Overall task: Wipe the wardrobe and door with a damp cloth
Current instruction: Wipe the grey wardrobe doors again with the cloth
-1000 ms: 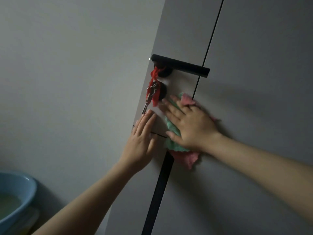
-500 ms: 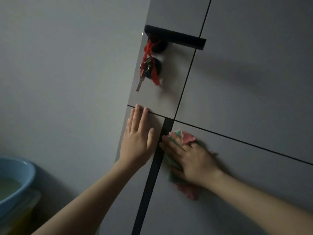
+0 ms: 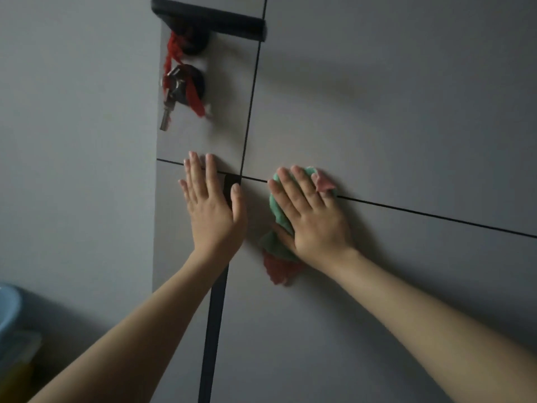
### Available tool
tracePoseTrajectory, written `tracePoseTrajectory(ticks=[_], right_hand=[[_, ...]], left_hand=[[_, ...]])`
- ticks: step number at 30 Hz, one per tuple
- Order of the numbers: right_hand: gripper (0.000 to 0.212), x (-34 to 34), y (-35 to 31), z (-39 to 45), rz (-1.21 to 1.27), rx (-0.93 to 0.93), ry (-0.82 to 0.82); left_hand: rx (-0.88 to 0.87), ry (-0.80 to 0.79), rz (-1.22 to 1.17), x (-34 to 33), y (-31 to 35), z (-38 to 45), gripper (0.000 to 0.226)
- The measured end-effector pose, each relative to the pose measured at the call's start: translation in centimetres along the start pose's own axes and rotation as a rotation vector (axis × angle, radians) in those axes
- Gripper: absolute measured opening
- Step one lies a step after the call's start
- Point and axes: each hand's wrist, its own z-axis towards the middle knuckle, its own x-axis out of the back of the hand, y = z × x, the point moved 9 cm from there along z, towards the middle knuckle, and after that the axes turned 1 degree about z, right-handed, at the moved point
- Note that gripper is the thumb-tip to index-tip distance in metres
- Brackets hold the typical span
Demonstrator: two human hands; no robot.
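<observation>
- 2 bare hands are lying flat on a grey door, one beside the other, with a gap of bare panel between them.
- Left hand is pressing palm-down with its fingers straight and close together, holding nothing; the fingertips are crossing a thin dark groove that is running across the door, and the thumb is lying over a black strip that is running down from that groove.
- Right hand is pressing a cloth against the door, fingers straight and slightly spread, thumb angled out to the left over the fabric; nothing is being pinched or curled around.
- Cloth is sitting almost wholly under the right palm, on and just below the groove, to the right of the strip; green is showing left of the fingers, with pink at the fingertips and below the heel of the hand.
- Handle, black and level, is sitting near the top edge, well above both hands.
- Keys are hanging from a dark lock under the handle, with a red string looping from the handle down past them.
- Wall is filling the left side, plain and grey.
- Basin, blue, is showing only as a rim at the far lower left, near the wall.
</observation>
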Motion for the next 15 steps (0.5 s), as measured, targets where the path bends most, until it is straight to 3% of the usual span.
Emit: tracePoseTrajectory(ticks=[2,8,11,12,15], right_hand=[[0.067,0.8,2.9,-1.8,-0.007,-0.050,0.015],[0.069,4.5,17.7,-9.4,-0.105,-0.509,0.035],[0.071,4.9,17.2,-9.0,-0.057,-0.869,0.134],[0.071,4.6,15.9,-8.2,-0.034,-0.911,0.151],[0.068,3.2,12.2,-6.5,-0.045,-0.593,0.050]], left_hand=[[-0.051,-0.001,0.005,-0.5,2.3,-0.1,0.065],[-0.204,-0.080,-0.004,-2.9,9.9,0.1,0.066],[-0.236,-0.078,-0.028,-3.6,12.2,-0.2,0.065],[-0.242,-0.075,-0.035,-3.9,13.0,-0.2,0.065],[-0.265,-0.058,-0.063,-4.4,15.8,-0.1,0.065]])
